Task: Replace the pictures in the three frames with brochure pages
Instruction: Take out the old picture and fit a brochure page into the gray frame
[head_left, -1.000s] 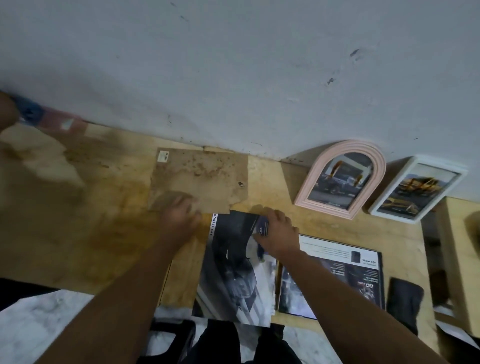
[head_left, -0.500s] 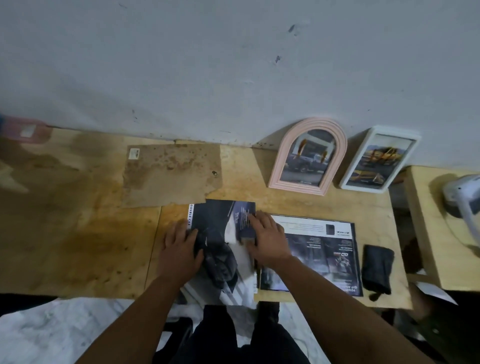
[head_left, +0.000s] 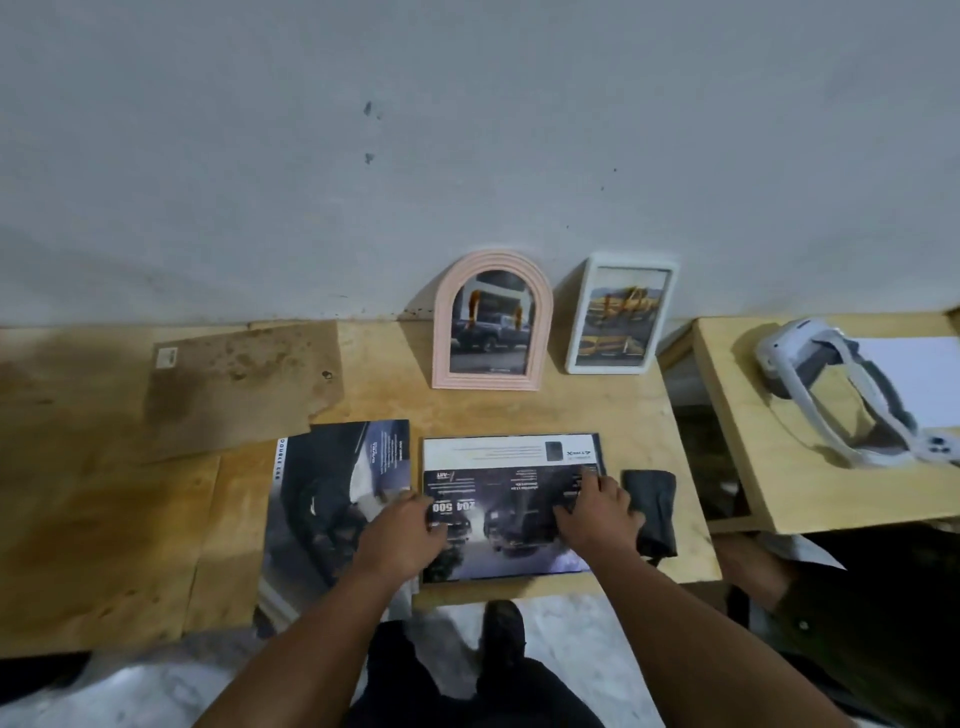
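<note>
A brochure (head_left: 511, 506) lies flat near the front edge of the wooden worktop (head_left: 597, 410). Its long side runs left to right, and its words are upside down, so its top points at the person. The left hand (head_left: 402, 535) rests flat on its left edge, fingers spread and holding nothing. The right hand (head_left: 597, 512) rests flat on its right part, fingers spread too, pressing down on the page.

Just left of it lies a dark loose page (head_left: 332, 514). Its long side runs from front to back, and its near end hangs over the worktop edge. The left hand also covers a bit of this page.

Just right of the brochure lies a black cloth (head_left: 652, 504), touching the right hand.

At the back, two frames lean on the grey wall (head_left: 467, 130). The pink arched frame (head_left: 492, 319) shows a dark truck. The white frame (head_left: 621, 314) beside it shows a yellow picture. Both stand tall.

Far left lies a stained brown board (head_left: 244, 387). On a second table (head_left: 779, 467) to the right sits a white headset (head_left: 841, 389).
</note>
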